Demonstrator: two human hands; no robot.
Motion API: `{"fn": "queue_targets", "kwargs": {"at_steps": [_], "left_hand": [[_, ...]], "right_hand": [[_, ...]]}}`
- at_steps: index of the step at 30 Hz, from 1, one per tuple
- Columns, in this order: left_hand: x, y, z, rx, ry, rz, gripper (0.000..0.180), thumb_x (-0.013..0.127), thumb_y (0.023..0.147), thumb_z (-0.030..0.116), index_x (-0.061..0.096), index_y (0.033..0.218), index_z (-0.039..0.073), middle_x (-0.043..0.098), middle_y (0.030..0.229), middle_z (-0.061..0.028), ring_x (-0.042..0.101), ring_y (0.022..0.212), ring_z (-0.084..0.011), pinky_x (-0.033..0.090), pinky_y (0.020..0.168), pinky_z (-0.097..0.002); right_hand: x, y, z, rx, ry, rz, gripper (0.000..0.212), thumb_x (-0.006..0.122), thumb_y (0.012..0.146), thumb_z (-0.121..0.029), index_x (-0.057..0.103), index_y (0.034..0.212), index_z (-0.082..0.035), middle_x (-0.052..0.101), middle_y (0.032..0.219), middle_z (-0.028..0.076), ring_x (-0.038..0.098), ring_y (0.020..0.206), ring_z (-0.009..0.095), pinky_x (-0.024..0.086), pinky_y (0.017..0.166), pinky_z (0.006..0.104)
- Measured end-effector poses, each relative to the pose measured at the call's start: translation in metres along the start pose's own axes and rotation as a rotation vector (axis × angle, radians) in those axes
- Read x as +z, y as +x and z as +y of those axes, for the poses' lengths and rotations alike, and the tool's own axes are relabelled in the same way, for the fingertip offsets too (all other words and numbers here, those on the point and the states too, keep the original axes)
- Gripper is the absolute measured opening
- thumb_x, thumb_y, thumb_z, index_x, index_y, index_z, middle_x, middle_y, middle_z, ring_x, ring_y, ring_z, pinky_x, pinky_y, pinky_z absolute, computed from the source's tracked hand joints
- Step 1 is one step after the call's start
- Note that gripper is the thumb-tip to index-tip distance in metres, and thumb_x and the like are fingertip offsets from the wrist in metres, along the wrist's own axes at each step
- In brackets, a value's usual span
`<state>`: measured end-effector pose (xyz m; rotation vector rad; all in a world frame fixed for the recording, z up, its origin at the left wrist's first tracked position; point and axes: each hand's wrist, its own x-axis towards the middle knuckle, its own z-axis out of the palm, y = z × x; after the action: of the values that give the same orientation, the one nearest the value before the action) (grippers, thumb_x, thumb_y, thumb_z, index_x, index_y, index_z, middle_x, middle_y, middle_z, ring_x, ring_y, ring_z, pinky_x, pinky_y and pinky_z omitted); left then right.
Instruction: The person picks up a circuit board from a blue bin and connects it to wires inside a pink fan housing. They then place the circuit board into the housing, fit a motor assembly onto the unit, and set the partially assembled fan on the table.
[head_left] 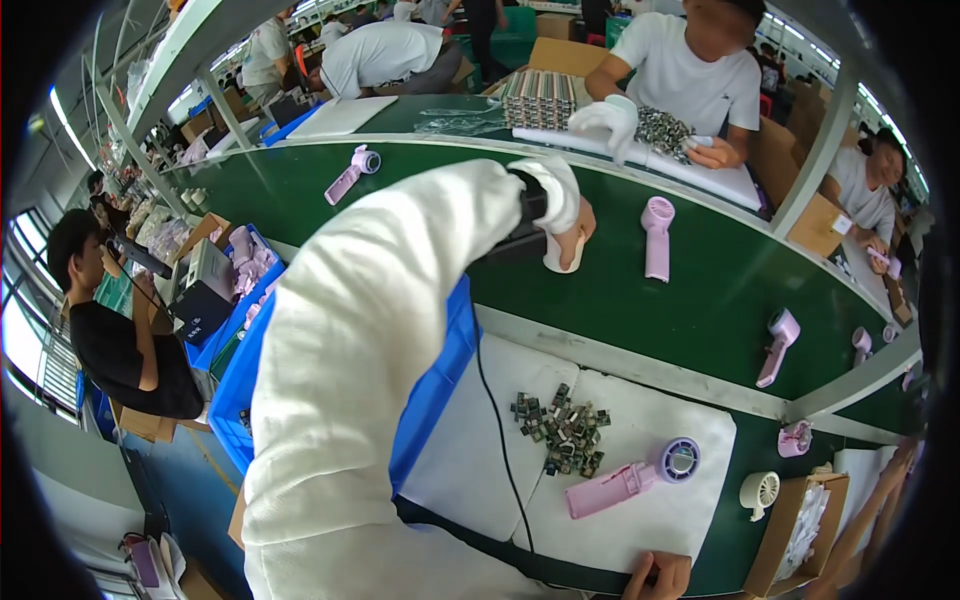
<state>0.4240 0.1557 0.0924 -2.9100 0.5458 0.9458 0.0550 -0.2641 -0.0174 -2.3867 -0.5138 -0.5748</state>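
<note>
Circuit boards (pixel 567 430) lie loose beside the pink fan (pixel 636 480), seemingly unfitted; beyond it, the left hand (pixel 577 230) clasps a pale piece (pixel 562 262); nearer, the right hand (pixel 658 576) curls, grip unclear.

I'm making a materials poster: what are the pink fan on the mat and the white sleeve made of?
Pink fan: probably smooth plastic, from its evenly coloured, moulded body. White sleeve: looks like soft, matt cloth, because it creases; which fibre, I can't tell.
</note>
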Motion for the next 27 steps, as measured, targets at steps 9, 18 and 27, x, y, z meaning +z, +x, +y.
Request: {"fn": "queue_targets", "kwargs": {"at_steps": [9,18,27], "left_hand": [[-0.027,-0.181,-0.104,-0.371,-0.380,0.452,0.078,0.084,0.071,0.059,0.068,0.121,0.001,0.073,0.093,-0.0145,0.069,0.065,-0.0194,0.057,0.063,-0.0321],[0.085,-0.210,-0.212,-0.743,-0.396,0.091,0.060,0.087,0.076,0.049,0.070,0.104,-0.001,0.069,0.074,-0.0113,0.069,0.059,-0.0184,0.058,0.053,-0.0325],[0.050,-0.096,-0.140,-0.349,-0.490,-0.092,0.065,0.087,0.074,0.049,0.067,0.111,0.000,0.069,0.082,-0.0148,0.069,0.066,-0.0242,0.059,0.062,-0.0361]], "right_hand": [[0.001,0.006,0.000,0.035,-0.042,-0.090,0.007,0.073,0.094,-0.008,0.067,0.092,-0.003,0.066,0.078,0.013,0.056,0.064,0.031,0.047,0.060,0.0420],[0.002,0.020,-0.002,-0.013,-0.062,-0.085,0.006,0.072,0.094,-0.008,0.068,0.094,-0.004,0.066,0.078,0.011,0.052,0.059,0.028,0.044,0.056,0.0405],[0.002,0.006,0.004,-0.019,-0.086,-0.049,0.006,0.071,0.094,-0.007,0.066,0.094,-0.005,0.065,0.076,0.008,0.048,0.056,0.024,0.040,0.053,0.0377]]}}
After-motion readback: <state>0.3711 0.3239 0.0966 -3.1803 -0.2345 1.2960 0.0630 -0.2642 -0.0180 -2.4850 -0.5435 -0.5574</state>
